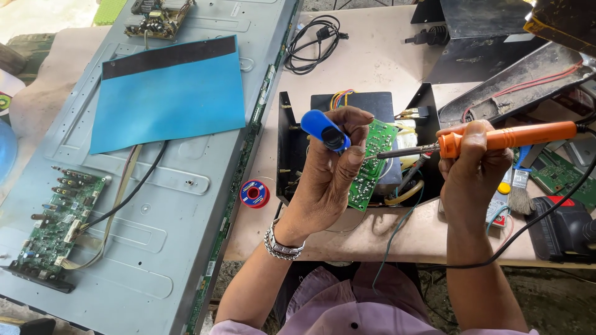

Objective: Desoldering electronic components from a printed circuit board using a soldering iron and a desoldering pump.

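My left hand (332, 167) holds a small green circuit board (371, 162) upright over an open black metal case (287, 149), and also grips a blue tool with a black tip (324, 129) between thumb and fingers. My right hand (473, 162) grips an orange-handled soldering iron (515, 138). The iron's metal tip (400, 152) points left and touches the green board. A metal watch is on my left wrist.
A large grey panel back (186, 205) lies at left with a blue sheet (171, 96) and two green boards (59, 217). A solder spool (254, 193), coiled black cable (313, 43), a brush (520, 192) and a black-and-red device (562, 226) sit on the table.
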